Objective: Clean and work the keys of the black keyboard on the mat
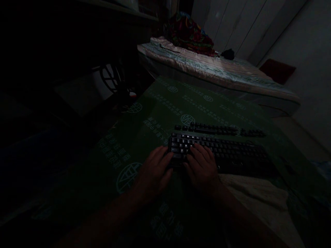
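A black keyboard (232, 151) lies on a green sheet with pale printing. My left hand (155, 170) is at its left end, fingers stretched forward and the fingertips by the keyboard's edge; the dim light hides whether they press on it. Over the left part of the keys rests my right hand (203, 168), fingers spread and slightly bent, with nothing visible in it. Just behind the keyboard, several loose black keycaps (219, 130) lie in rows. Some keys under the right hand are hidden.
Near my right forearm lies a light cloth (258, 193). A bed (219, 72) with a striped sheet stands beyond the green sheet (144, 131), bearing a bundled red patterned blanket (188, 34). To the left is a dark fan (110, 79). The room is very dim.
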Demonstrator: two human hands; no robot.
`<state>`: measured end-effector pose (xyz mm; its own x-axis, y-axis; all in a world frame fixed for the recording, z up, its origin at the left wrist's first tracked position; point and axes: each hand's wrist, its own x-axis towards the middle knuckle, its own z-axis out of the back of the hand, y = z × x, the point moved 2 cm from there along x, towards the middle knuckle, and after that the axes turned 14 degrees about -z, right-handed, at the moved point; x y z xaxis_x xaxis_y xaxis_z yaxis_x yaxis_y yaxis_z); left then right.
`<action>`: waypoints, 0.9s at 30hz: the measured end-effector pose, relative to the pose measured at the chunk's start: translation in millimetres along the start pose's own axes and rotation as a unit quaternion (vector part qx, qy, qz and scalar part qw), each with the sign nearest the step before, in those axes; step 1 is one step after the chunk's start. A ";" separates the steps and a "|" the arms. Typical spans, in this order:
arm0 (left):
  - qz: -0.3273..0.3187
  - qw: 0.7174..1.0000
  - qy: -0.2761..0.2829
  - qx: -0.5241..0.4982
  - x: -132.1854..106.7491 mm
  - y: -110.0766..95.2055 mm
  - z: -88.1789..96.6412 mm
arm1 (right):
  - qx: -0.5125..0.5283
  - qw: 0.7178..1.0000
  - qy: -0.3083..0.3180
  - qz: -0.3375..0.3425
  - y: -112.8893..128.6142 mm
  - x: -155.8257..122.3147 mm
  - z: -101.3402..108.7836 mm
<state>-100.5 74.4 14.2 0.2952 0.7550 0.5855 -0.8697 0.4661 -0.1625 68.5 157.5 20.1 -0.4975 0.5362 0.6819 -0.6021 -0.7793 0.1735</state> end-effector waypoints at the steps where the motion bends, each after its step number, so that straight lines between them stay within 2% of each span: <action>1: 0.001 1.000 0.000 -0.001 0.1 -0.3 0.1 | 0.001 1.000 -0.001 -0.006 -0.5 0.2 0.4; 7: 0.003 1.000 0.006 -0.009 1.8 -1.3 1.1 | -0.015 1.000 0.025 -0.004 2.1 0.9 -0.6; 11: 0.004 1.000 0.009 -0.008 0.3 -0.7 0.7 | 0.012 1.000 0.014 -0.011 0.0 2.4 0.6; 19: -0.008 1.000 0.019 0.010 -2.0 2.1 -0.3 | 0.103 0.982 -0.060 -0.149 -35.0 10.3 5.0; 27: -0.029 0.998 0.058 0.012 3.8 -5.5 5.6 | 0.140 0.963 -0.105 -0.206 -57.7 13.0 8.4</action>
<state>-96.8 72.0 21.8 0.3882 0.7760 0.4971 -0.8585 0.5006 -0.1112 102.0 206.7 25.0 -0.0970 0.7639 0.6380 -0.5145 -0.5872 0.6249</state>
